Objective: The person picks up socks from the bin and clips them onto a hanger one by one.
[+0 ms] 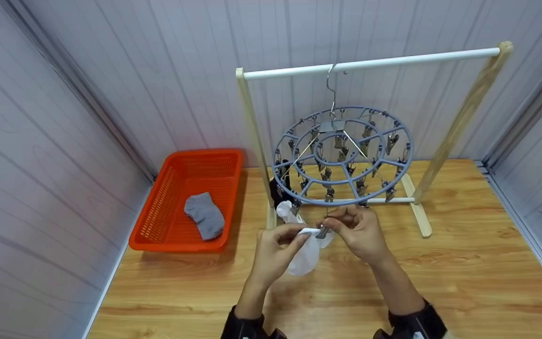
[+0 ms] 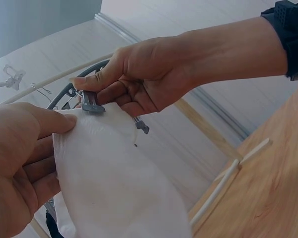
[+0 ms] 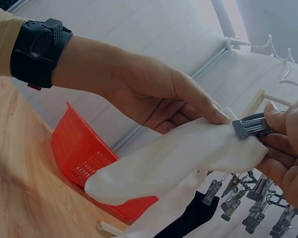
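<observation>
A white sock [image 1: 303,258] hangs from its cuff, which my left hand [image 1: 271,252] pinches between thumb and fingers. My right hand [image 1: 361,231] pinches a metal clip [image 3: 249,127] of the round hanger, close beside the left fingertips. In both wrist views the clip lies over the edge of the cuff; whether its jaws are closed on the fabric I cannot tell. A second white sock [image 3: 170,208] hangs behind the first, and next to it is a black sock [image 3: 198,216].
The blue-grey round hanger [image 1: 341,181], ringed with several clips, hangs by its hook from a white rail [image 1: 417,58] on a wooden stand [image 1: 464,113]. An orange basket [image 1: 141,230] to the left contains a grey sock [image 1: 205,216]. Pale panel walls surround the wooden table [image 1: 478,263].
</observation>
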`<state>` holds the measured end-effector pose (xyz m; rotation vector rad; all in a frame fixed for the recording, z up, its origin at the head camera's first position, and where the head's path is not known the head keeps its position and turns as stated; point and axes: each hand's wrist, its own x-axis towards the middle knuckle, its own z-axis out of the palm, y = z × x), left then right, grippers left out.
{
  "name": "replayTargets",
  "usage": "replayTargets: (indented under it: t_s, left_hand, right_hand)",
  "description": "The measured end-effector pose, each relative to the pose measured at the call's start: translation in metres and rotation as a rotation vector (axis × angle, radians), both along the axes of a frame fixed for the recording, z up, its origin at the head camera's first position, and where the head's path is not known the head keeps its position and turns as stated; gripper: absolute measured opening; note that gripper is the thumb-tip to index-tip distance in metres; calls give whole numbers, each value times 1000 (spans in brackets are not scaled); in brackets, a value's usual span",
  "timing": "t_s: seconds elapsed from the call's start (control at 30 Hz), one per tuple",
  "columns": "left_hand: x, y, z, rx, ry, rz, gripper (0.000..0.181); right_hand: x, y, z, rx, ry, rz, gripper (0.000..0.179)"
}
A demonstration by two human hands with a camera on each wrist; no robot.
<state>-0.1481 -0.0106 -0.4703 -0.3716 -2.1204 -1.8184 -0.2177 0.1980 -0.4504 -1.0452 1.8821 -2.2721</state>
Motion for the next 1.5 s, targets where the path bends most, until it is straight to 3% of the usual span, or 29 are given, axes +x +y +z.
replayTargets:
  t_s: [0.27,0.47,0.77,1.2,1.5]
  left_hand:
    - [0,-1,0,-6,20,3,15]
    - [0,-3,-2,8,49,-12,16]
    - [1,-4,-1,5,51,-15,16]
    - [2,-11,2,-6,11,34,14]
    - [1,-28,7,-8,-2,98,15]
  right_hand:
    - [1,-1,2,27,8,17,5]
    - [2,1,4,109,18,6,10]
    - [-2,4,9,230,-48,21,16]
    - [-7,22,18,355,-2,-16,23]
    - [-5,36,24,348,19,-37,18]
